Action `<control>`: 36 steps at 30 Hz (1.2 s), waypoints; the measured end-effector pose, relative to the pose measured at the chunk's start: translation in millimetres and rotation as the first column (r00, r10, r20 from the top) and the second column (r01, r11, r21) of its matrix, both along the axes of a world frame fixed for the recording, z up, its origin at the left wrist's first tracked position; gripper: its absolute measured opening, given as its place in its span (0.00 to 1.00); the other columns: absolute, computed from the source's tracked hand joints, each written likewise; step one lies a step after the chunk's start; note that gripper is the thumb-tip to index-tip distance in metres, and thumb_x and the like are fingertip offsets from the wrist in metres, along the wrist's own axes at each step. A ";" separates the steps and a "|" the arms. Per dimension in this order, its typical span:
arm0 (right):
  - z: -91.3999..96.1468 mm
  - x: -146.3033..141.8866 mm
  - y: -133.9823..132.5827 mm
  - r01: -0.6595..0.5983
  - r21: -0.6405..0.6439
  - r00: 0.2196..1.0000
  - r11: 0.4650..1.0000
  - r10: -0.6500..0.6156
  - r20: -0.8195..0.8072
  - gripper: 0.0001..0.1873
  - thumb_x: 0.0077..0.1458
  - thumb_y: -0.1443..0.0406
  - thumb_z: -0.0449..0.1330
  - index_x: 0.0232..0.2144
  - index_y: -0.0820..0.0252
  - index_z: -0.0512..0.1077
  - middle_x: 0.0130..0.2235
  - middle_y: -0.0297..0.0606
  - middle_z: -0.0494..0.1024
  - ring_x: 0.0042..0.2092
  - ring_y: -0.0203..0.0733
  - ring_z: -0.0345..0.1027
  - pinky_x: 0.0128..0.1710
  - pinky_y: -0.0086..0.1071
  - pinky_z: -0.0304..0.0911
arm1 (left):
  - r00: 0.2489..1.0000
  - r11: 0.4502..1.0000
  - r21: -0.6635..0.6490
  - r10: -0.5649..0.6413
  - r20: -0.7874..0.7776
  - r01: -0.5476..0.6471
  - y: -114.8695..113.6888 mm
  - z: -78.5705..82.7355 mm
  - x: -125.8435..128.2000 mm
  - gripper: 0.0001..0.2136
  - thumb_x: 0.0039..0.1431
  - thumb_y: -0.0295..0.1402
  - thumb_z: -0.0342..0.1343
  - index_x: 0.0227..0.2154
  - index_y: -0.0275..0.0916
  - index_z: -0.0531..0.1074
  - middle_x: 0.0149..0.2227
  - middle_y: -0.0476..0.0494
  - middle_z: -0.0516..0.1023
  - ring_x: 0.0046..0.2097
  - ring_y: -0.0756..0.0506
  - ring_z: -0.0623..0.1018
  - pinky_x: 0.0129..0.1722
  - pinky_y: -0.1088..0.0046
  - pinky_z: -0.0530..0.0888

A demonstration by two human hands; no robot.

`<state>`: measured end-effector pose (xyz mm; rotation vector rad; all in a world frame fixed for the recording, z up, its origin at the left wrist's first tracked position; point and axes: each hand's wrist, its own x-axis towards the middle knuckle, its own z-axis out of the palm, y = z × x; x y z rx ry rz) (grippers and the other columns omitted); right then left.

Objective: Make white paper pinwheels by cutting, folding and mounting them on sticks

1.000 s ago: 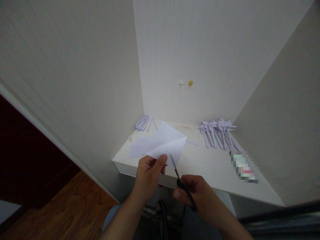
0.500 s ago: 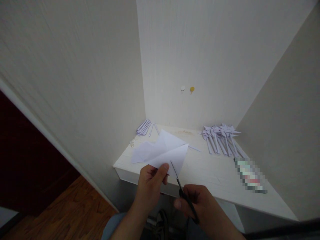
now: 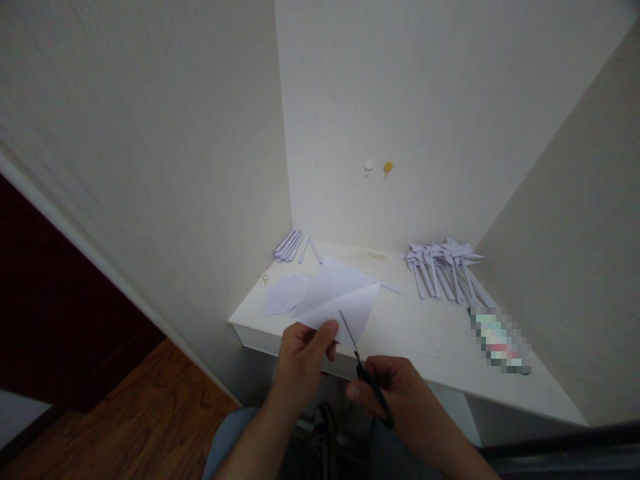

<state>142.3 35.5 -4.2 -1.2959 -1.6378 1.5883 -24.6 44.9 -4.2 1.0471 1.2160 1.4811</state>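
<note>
My left hand (image 3: 300, 363) pinches the near corner of a folded white paper sheet (image 3: 340, 297) and holds it up over the front edge of the white table (image 3: 425, 337). Black scissors (image 3: 363, 370) are gripped in my right hand (image 3: 400, 397), their thin blades pointing up at the paper's lower edge just right of my left thumb. The blades look nearly together. Another loose white paper piece (image 3: 283, 297) lies on the table behind the held sheet.
A bundle of folded paper strips (image 3: 293, 247) lies at the back left corner. A pile of folded paper pinwheels on sticks (image 3: 445, 267) sits at the back right. A blurred flat packet (image 3: 500, 340) lies near the right wall. Two pins (image 3: 379, 167) stick in the back wall.
The scissors' tip has edged closer to the paper's lower edge. The held sheet has shifted slightly right, uncovering more of the loose piece behind. The view has wobbled a little.
</note>
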 end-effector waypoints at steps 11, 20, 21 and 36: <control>-0.7 -4.3 3.0 0.028 0.000 1.000 1.000 -0.028 -0.004 0.20 0.46 0.54 0.66 0.18 0.56 0.61 0.20 0.25 0.56 0.25 0.33 0.47 0.24 0.31 0.44 | 0.997 1.000 0.003 -0.028 0.076 0.028 4.9 -9.9 -0.5 0.21 0.53 0.46 0.64 0.12 0.39 0.69 0.15 0.50 0.69 0.22 0.50 0.68 0.27 0.72 0.65; -13.5 6.6 14.5 0.016 0.027 0.997 0.999 -0.018 0.070 0.23 0.48 0.52 0.67 0.17 0.57 0.61 0.19 0.25 0.57 0.24 0.32 0.47 0.23 0.30 0.42 | 0.997 0.998 0.029 0.046 0.066 -0.048 16.9 -13.1 -16.1 0.15 0.46 0.40 0.71 0.33 0.36 0.79 0.24 0.49 0.79 0.24 0.49 0.73 0.23 0.74 0.71; -14.4 8.3 16.3 0.013 0.029 0.996 0.999 -0.016 0.086 0.22 0.48 0.53 0.67 0.18 0.57 0.62 0.19 0.25 0.57 0.24 0.32 0.48 0.24 0.30 0.42 | 0.996 0.996 0.063 0.052 0.072 -0.056 20.3 -8.6 -21.8 0.20 0.44 0.39 0.72 0.40 0.37 0.79 0.32 0.47 0.83 0.26 0.48 0.75 0.23 0.74 0.73; -1.3 19.8 -0.4 -0.038 0.072 0.977 0.997 0.022 0.212 0.22 0.49 0.55 0.68 0.18 0.57 0.60 0.19 0.24 0.56 0.25 0.32 0.45 0.24 0.30 0.40 | 0.981 0.982 0.007 -0.186 -0.063 0.186 12.7 11.2 -33.8 0.15 0.50 0.43 0.71 0.34 0.36 0.82 0.31 0.42 0.85 0.30 0.44 0.79 0.30 0.71 0.75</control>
